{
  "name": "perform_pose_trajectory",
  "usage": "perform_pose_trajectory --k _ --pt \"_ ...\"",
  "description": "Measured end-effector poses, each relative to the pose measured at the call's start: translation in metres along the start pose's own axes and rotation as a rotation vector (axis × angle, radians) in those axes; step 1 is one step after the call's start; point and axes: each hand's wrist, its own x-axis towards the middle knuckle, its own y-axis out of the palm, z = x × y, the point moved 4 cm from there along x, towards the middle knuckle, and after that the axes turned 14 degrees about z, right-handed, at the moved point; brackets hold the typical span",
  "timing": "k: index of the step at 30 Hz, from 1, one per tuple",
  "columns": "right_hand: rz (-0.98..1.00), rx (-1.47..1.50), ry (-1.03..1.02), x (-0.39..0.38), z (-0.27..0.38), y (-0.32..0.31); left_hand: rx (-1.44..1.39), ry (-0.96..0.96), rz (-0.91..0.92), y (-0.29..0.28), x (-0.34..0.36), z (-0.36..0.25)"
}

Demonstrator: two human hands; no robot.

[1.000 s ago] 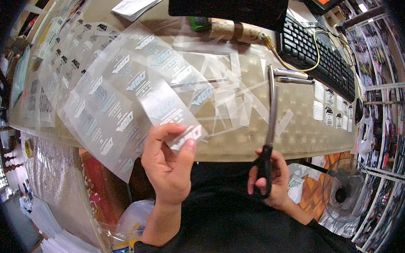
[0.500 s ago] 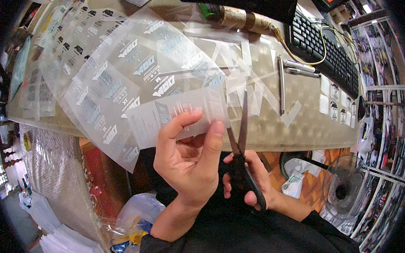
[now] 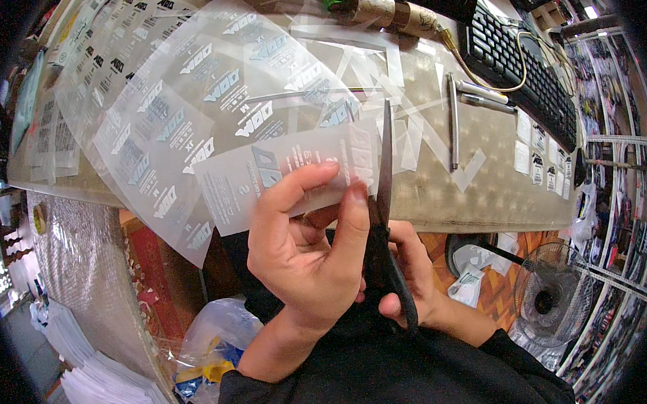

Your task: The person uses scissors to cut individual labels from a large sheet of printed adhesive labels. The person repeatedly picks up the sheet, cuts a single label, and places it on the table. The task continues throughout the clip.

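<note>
And here's the left hand (image 3: 307, 236), raised at the near edge of the desk (image 3: 441, 203), thumb and forefinger pinched firmly on a printed translucent strip (image 3: 235, 188)! The strip hangs out leftward from that grip, overlapping the big printed sheet (image 3: 187, 121) in this view. To the right, close beside it, the right hand (image 3: 415, 270) is wrapped round the black handles of the scissors (image 3: 387, 162), blades spread and pointing away, right at the strip's right end. One blade shows in front; the other seems to run behind the film, and whether they touch it, I can't tell from here! Beyond, narrow see-through offcuts (image 3: 412, 142) lie criss-crossed on the desktop, a slim metallic rod (image 3: 453, 122) near them, then pens (image 3: 483, 97), with small printed labels (image 3: 537, 169) grouped below the black keyboard (image 3: 522, 74).
</note>
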Motion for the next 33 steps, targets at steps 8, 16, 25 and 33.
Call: perform_pose_trajectory --k 8,16,25,33 --pt "0.022 0.004 -0.006 0.0006 0.0022 -0.002 -0.011 -0.045 0.012 0.0016 -0.0009 -0.0021" --pt "0.006 0.019 -0.026 -0.0005 0.0023 -0.0005 -0.04 -0.057 0.012 0.0017 -0.0001 -0.0031" --pt "0.005 -0.023 0.016 -0.0036 0.0018 -0.0015 -0.061 -0.06 0.035 0.0014 0.0004 -0.003" --pt "-0.028 -0.023 -0.009 -0.0041 -0.0017 0.001 -0.029 -0.09 0.012 0.0008 -0.0005 -0.0029"
